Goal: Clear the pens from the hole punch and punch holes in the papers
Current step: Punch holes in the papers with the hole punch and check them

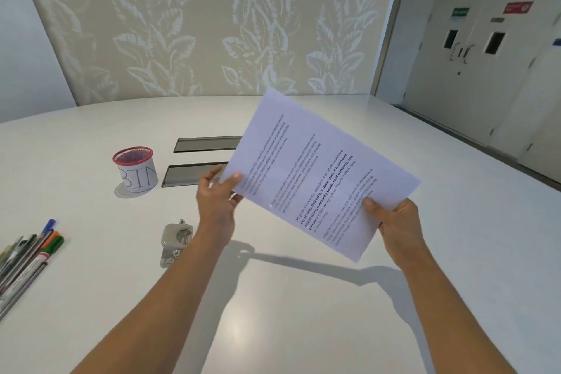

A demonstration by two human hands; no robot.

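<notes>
Both hands hold the white printed papers [321, 173] lifted above the pale grey counter [273, 313], tilted: the left hand [217, 200] pinches the sheets' left corner, thumb on top and the other fingers [209, 174] loosely spread behind, while the right hand [394, 222] grips the near right edge with its thumb pressed on the print and fingers curled beneath. The small grey metal hole punch [176, 241] sits on the counter just left of the left forearm, free of pens, and the bundle of mixed pens [27, 258] lies well apart at the counter's left edge. A red mesh cup wrapped in white paper lettered "BIN" [135, 168] stands behind, its contents not visible, near two dark rectangular cable hatches [206, 143], with a leaf-patterned wall [212, 24] and pale double doors [479, 48] beyond.
</notes>
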